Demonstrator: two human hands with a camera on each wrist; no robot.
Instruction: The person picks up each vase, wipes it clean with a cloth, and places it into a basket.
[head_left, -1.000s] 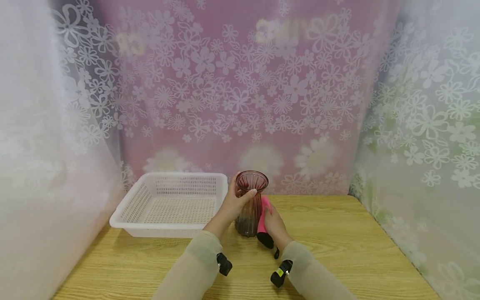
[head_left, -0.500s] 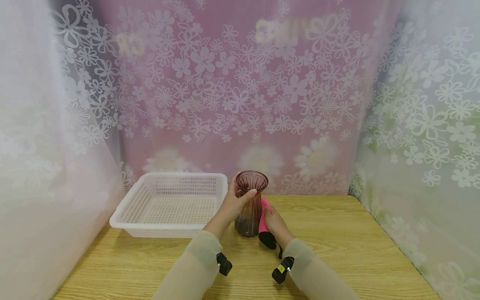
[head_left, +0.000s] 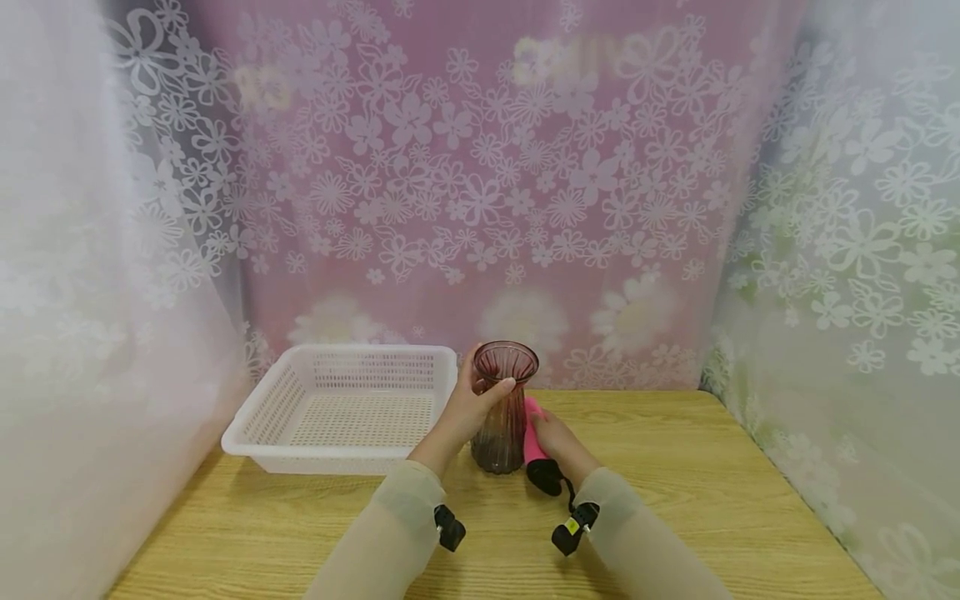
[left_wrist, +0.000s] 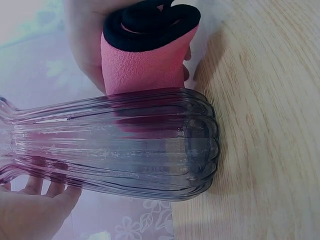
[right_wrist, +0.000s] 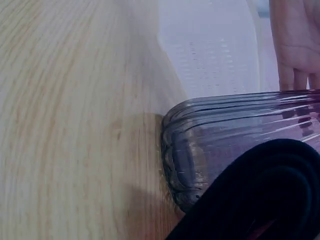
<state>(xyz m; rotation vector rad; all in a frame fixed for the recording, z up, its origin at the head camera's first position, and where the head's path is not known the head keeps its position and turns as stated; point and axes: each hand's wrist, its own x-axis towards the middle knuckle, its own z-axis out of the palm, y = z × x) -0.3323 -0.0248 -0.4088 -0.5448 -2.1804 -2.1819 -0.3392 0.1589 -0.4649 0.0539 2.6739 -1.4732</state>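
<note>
A ribbed glass vase [head_left: 498,442], pinkish at the top and smoky grey at the base, stands upright on the table. My left hand [head_left: 468,408] grips its neck, thumb across the near side just below the rim. On the vase's right side, my right hand [head_left: 557,439] holds a folded pink cloth [head_left: 533,439] with black edging. In the left wrist view the pink cloth [left_wrist: 145,70] lies right at the glass, low on the body. The black edge [right_wrist: 275,175] fills the lower right of the right wrist view and hides part of the vase.
A white perforated plastic basket [head_left: 337,452] stands left of the vase, near the left forearm. The wooden table [head_left: 675,500] ends at a flower-patterned curtain [head_left: 480,208] behind, with more curtains on both sides.
My right hand and the cloth have shifted slightly right and swung outward, the black edge moving right with them. The left hand and the vase have stayed put.
</note>
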